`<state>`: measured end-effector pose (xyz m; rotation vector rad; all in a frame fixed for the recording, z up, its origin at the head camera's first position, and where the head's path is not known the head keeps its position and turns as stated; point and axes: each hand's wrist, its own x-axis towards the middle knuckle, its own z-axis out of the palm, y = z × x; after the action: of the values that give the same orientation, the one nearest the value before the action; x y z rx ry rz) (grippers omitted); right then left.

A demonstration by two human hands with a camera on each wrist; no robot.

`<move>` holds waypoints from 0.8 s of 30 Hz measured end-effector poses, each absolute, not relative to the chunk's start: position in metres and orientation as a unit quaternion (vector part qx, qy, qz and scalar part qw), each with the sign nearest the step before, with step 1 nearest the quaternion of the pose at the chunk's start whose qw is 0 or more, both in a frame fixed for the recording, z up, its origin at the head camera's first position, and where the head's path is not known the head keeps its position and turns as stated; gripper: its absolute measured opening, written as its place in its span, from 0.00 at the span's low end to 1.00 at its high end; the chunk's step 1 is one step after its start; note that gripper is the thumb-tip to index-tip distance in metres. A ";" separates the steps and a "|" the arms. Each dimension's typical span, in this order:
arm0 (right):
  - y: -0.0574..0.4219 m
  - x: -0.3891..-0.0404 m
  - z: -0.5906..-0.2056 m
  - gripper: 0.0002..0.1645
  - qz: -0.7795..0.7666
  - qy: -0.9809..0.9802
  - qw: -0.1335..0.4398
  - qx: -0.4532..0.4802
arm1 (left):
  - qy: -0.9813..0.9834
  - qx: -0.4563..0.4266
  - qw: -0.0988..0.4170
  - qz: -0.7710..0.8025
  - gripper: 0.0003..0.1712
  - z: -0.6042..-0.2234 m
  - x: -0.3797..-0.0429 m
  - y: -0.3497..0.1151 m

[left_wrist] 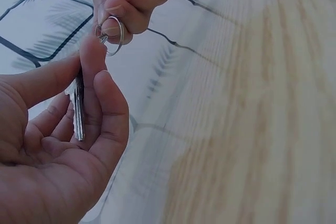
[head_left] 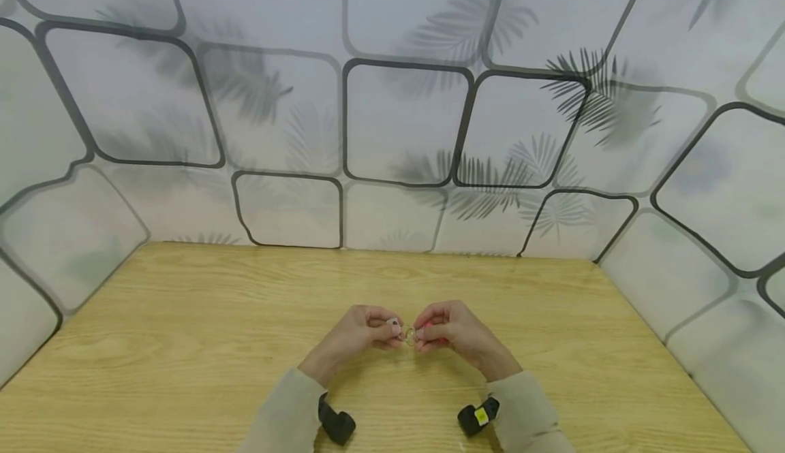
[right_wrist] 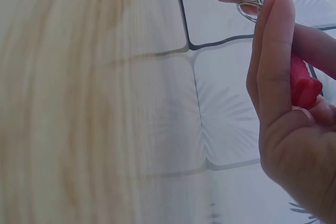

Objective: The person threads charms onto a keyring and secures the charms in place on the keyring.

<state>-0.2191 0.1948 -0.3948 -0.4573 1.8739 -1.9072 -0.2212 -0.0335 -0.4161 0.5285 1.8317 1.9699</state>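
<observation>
In the head view both hands meet above the wooden table. My left hand (head_left: 362,334) pinches a silver key (left_wrist: 79,111) between thumb and forefinger, its toothed blade pointing down over the curled fingers in the left wrist view. Beyond those fingertips a metal split ring (left_wrist: 121,40) sits between the two hands. My right hand (head_left: 460,334) grips a small red object (right_wrist: 304,87) between thumb and fingers, and its fingertips are at the ring. Most of the red piece is hidden by the fingers, so its kind is unclear.
The light wooden table (head_left: 214,317) stretches under both hands. Pale panels (head_left: 398,126) with dark outlines and leaf prints stand behind it and at both sides. A black wrist device (head_left: 336,422) shows at the left sleeve, another (head_left: 477,417) at the right.
</observation>
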 end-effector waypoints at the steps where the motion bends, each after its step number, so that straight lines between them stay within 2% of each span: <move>1: 0.195 -0.219 -0.395 0.03 -0.687 0.676 0.211 -0.164 | 0.654 0.189 0.198 0.705 0.12 -0.416 -0.221 -0.034; 12: 0.194 -0.220 -0.393 0.04 -0.697 0.673 0.192 -0.155 | 0.653 0.187 0.205 0.705 0.18 -0.415 -0.221 -0.037; 17: 0.194 -0.219 -0.392 0.04 -0.702 0.672 0.186 -0.147 | 0.656 0.183 0.213 0.701 0.17 -0.414 -0.222 -0.037; 24: 0.195 -0.219 -0.393 0.12 -0.722 0.655 0.179 -0.137 | 0.656 0.181 0.224 0.697 0.13 -0.415 -0.223 -0.037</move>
<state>-0.2191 0.1954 -0.3933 -0.3869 1.8502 -2.0396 -0.2225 -0.0369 -0.4151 0.4996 1.8109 1.9238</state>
